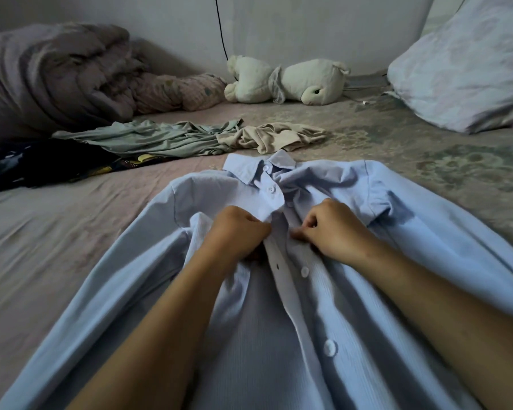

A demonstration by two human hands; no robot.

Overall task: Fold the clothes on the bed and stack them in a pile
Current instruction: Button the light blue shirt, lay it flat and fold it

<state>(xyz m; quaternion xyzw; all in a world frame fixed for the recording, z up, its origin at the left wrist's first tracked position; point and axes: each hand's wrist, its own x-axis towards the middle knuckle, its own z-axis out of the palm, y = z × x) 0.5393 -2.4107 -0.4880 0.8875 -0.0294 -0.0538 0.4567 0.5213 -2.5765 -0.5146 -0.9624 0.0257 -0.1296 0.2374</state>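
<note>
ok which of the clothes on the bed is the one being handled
The light blue button-up shirt; both hands grip its placket. The green, beige and dark garments lie untouched.

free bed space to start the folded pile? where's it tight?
Bare sheet left of the blue shirt, below the dark clothes. Another patch right of the beige garment, below the pillow. Crowded: far left, where the dark clothes, green garment and beige garment overlap.
</note>
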